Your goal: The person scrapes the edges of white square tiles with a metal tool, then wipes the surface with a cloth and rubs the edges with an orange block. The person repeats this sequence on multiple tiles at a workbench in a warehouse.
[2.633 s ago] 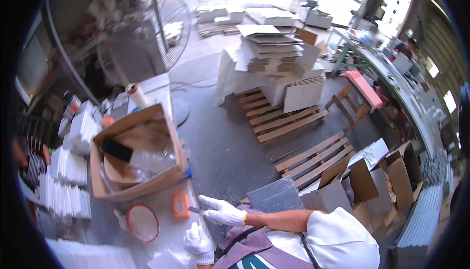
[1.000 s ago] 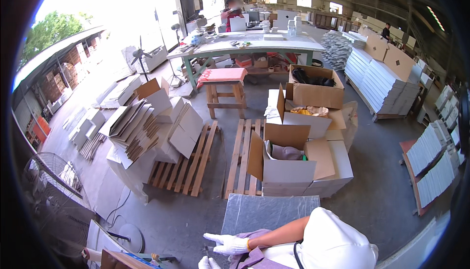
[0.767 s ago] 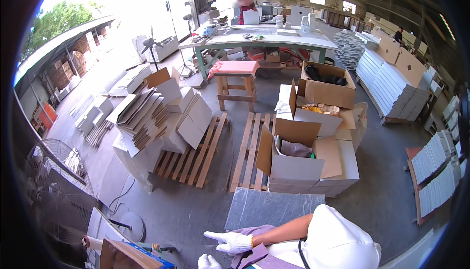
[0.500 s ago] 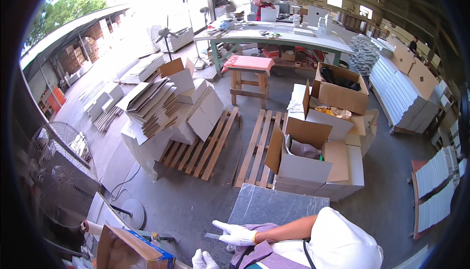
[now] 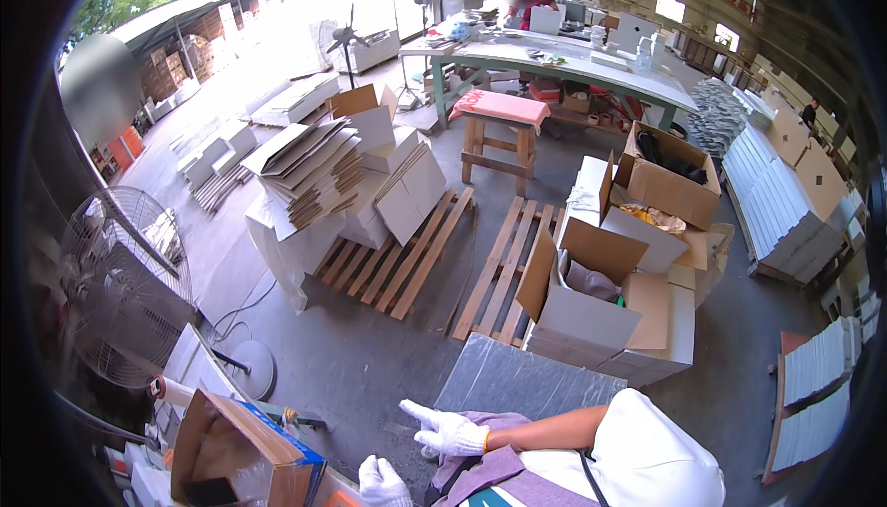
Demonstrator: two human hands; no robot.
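Observation:
My right hand (image 5: 449,429), in a white knit glove, reaches left across my body above the floor. Its index finger is stretched out and the others are partly bent; nothing shows in it. At the lower edge my left hand (image 5: 382,483), gloved alike, has its fingers drawn together. A tiny dark spot shows at the fingertips, too small to name. Left of it stands an open cardboard box (image 5: 242,435) with a blue edge and a dark flat thing inside. Just beyond my right hand lies a grey scuffed board (image 5: 527,380).
Wooden pallets (image 5: 399,267) lie ahead, beside stacked white cartons and flattened cardboard (image 5: 309,170). Open cartons (image 5: 591,308) stand right of them. A floor fan (image 5: 125,290) stands at left. Farther off are a wooden stool (image 5: 499,128) and a long worktable (image 5: 573,59), with a person behind it.
The view has swung left, so the surroundings sit farther right. The grey flat piece seen beneath my right hand no longer shows. My left hand's fingers have drawn together.

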